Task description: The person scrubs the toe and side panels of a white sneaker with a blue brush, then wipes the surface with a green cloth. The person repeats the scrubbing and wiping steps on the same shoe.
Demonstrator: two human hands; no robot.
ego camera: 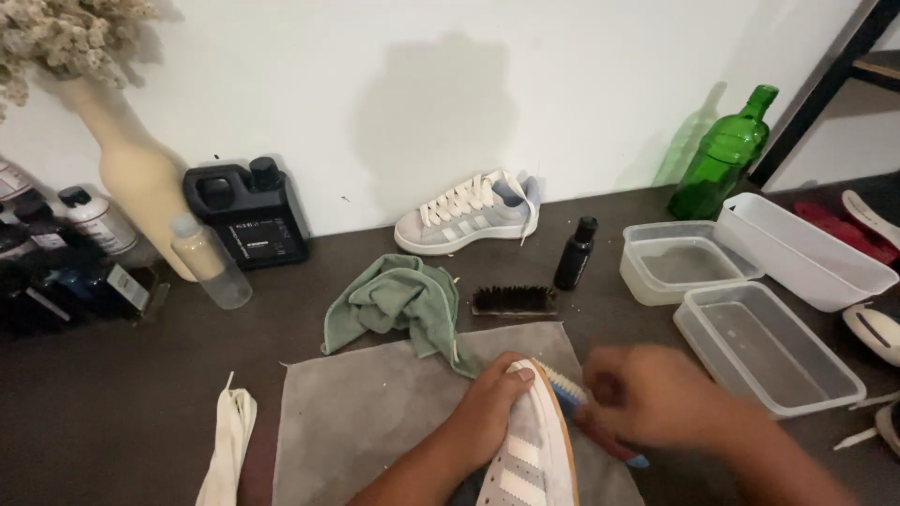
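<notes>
Grey sneaker (530,440) gripped by left hand (492,408); right hand (656,394) fingers closed around blue brush (567,389).

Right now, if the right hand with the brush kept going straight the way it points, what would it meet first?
The right hand points left, its blue brush already at the sneaker's edge, so the sneaker comes first. Just past it is the left hand gripping the shoe. Motion blur makes the exact contact uncertain.

Matt cloth mat (375,412), glossy glass bottle (722,155)
</notes>
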